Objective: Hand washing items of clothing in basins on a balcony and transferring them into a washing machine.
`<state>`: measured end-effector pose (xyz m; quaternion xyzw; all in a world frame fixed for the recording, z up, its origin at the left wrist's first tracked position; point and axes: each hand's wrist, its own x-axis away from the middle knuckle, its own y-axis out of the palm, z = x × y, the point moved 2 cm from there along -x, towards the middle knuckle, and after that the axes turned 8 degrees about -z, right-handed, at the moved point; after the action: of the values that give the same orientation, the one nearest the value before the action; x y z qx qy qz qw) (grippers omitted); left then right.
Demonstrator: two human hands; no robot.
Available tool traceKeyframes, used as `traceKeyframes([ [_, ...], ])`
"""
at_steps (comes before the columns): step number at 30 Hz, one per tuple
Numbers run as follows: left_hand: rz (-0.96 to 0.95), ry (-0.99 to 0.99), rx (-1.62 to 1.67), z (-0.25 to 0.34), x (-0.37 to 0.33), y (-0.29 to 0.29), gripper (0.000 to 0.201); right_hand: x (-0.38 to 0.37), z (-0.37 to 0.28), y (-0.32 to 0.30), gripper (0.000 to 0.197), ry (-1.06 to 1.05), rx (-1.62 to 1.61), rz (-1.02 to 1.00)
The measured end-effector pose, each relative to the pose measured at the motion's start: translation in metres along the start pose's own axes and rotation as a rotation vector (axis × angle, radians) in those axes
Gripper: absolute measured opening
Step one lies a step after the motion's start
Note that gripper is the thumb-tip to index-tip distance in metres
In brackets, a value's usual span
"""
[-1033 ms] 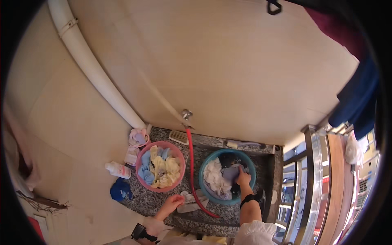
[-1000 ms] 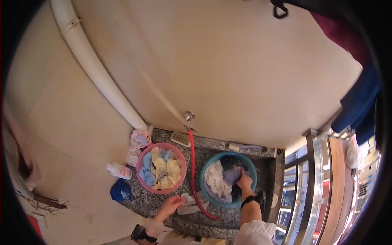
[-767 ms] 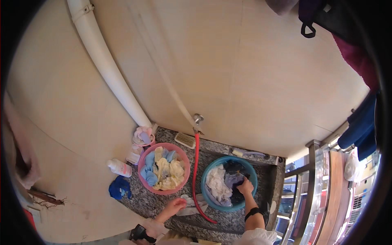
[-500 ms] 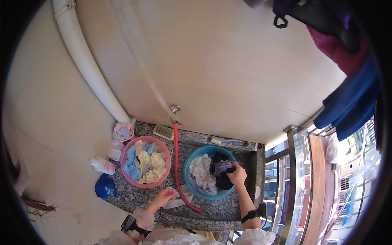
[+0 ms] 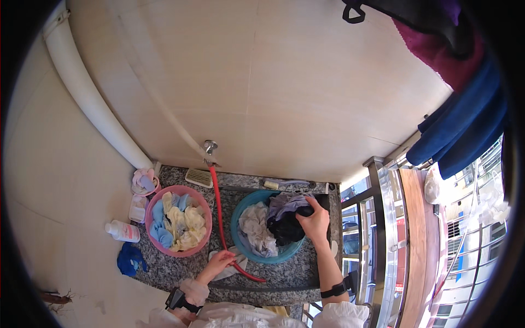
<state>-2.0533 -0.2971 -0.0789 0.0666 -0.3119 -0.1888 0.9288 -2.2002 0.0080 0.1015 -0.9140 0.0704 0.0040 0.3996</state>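
Note:
My right hand (image 5: 314,220) is closed on a dark garment (image 5: 285,227) at the right side of a blue basin (image 5: 239,240). Part of that cloth is lifted toward the rim. Grey-white clothes (image 5: 256,229) and a lilac-grey cloth (image 5: 285,204) lie bunched beside it in the same basin. My left hand (image 5: 220,262) hovers by a red hose (image 5: 219,210), its fingers loosely extended with nothing visible in them. Below the fingers a pale grey cloth (image 5: 225,271) lies on the granite; whether the hand touches the hose is unclear.
Left of the hose stands a pink basin (image 5: 152,240) of pale yellow and blue clothes. A white bottle (image 5: 122,231), a blue cloth (image 5: 130,258), a brush (image 5: 272,184) and a soap dish (image 5: 199,177) sit around the granite sink. A tap (image 5: 210,146) feeds the hose; railings (image 5: 377,218) stand at right.
The view has shifted, moving the scene left in the picture. My right hand has raised the dark garment slightly, and the lilac-grey cloth now spreads toward the far rim. My left hand is closer to the hose.

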Motion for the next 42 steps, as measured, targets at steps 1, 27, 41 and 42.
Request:
traceKeyframes([
  [1,0.018,-0.021,-0.005,0.001,-0.001,0.0,0.018,-0.002,0.009,0.012,0.05,0.022,0.049,-0.016],
  [27,0.182,-0.015,0.092,-0.016,0.003,-0.02,0.02,0.051,0.099,0.233,0.034,-0.208,0.65,-0.661],
  [41,0.135,0.078,0.128,-0.033,0.049,-0.022,0.019,0.017,0.057,0.211,0.038,0.028,0.285,-0.6],
  [42,0.116,0.087,0.129,-0.033,0.047,-0.024,0.019,0.015,0.045,0.188,0.038,0.035,0.297,-0.583],
])
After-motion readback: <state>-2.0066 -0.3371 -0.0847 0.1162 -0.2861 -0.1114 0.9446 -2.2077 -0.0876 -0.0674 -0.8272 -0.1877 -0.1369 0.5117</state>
